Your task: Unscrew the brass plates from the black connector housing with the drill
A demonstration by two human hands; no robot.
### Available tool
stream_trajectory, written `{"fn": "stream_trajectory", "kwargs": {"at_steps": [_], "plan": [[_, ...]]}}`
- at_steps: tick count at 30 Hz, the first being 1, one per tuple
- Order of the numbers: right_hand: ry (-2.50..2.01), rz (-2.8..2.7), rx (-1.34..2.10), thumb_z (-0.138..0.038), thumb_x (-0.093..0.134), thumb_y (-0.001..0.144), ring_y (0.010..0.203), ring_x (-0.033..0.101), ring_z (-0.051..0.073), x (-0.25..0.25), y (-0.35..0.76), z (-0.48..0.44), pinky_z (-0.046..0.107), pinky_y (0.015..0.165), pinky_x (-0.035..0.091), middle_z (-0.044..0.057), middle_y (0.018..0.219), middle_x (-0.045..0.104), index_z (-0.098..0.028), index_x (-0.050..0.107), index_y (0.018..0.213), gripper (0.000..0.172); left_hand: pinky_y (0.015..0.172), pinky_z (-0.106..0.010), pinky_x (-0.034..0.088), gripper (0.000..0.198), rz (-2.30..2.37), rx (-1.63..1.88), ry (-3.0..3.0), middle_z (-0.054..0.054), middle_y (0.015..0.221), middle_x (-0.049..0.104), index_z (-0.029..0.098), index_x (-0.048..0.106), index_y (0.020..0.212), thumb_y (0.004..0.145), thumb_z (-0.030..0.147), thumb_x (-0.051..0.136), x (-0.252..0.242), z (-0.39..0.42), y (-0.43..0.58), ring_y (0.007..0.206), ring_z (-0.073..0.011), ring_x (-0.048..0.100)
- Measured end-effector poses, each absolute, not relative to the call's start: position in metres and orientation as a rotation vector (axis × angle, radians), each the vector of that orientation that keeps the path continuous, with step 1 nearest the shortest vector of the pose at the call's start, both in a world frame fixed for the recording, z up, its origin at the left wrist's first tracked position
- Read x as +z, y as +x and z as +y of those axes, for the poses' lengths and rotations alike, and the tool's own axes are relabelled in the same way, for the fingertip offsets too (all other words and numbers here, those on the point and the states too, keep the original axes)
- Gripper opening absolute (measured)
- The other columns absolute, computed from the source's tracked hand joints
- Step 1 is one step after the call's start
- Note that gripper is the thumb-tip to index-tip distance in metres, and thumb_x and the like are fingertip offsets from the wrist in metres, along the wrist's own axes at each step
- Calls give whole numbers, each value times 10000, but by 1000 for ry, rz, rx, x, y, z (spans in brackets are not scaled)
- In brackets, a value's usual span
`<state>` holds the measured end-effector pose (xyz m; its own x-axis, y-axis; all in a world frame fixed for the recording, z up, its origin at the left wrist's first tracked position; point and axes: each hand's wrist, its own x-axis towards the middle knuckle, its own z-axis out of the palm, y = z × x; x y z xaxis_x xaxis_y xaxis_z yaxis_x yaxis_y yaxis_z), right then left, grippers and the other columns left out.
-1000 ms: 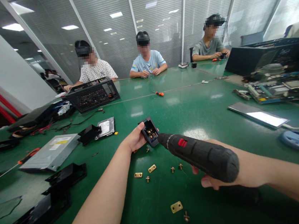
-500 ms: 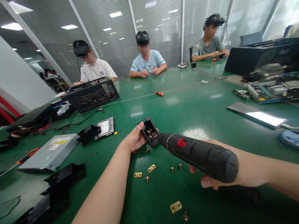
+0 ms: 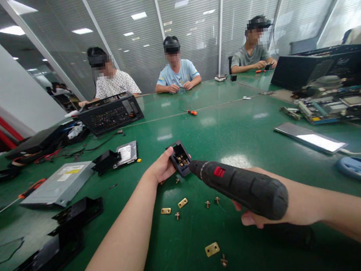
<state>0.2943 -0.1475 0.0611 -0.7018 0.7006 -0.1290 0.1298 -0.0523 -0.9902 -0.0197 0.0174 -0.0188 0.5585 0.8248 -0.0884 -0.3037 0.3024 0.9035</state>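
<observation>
Gripping the black box (image 3: 177, 150) by its left wall, your left hand (image 3: 163, 167) has the thumb over the rim and the other fingers closed behind it. Your right hand (image 3: 258, 221) is wrapped around the power drill (image 3: 238, 185), though whether a finger presses the trigger cannot be told. The box is tilted with its open side toward you, well in from the far edge of the table (image 3: 219, 135). The drill's nose overlaps the box's right wall, and the tip is hidden, so contact is unclear. If the tip sits off line, it could skid and scar the brass fittings (image 3: 181, 159) inside. With one hand alone steadying the box, the drill's torque could wrench it round. Your left fingertips show close to the nose, so a slip might catch them. Loose screws (image 3: 208, 203) and brass plates (image 3: 212, 249) lie toward the table's near edge, which is out of view; a dragging forearm could scatter them
</observation>
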Motion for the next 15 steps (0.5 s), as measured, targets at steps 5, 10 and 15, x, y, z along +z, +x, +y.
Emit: {"fn": "stream_trajectory", "kwargs": {"at_steps": [5, 10, 15], "plan": [[-872, -1798, 1818, -187, 898, 728, 633, 674, 144, 60, 294, -148, 248, 570, 582, 6, 886, 693, -248, 499, 1348, 740, 1081, -494, 496, 694, 638, 818, 1000, -220, 1113, 779, 76, 709, 1143, 788, 669, 781, -18, 17, -19, 1031, -323, 751], [-840, -1796, 1832, -196, 893, 726, 618, 669, 141, 63, 294, -148, 244, 554, 580, -2, 876, 680, -253, 525, 1286, 673, 1091, -509, 483, 685, 634, 818, 1001, -226, 1116, 775, 73, 701, 1174, 816, 654, 763, -19, 17, -19, 1046, -330, 746], [-855, -1850, 1772, -233, 887, 750, 635, 668, 131, 68, 293, -149, 236, 560, 584, 33, 971, 680, -235, 528, 1279, 640, 1077, -509, 490, 709, 638, 826, 1005, -236, 1100, 776, 60, 699, 1154, 791, 664, 782, -18, 17, -18, 1018, -333, 751]]}}
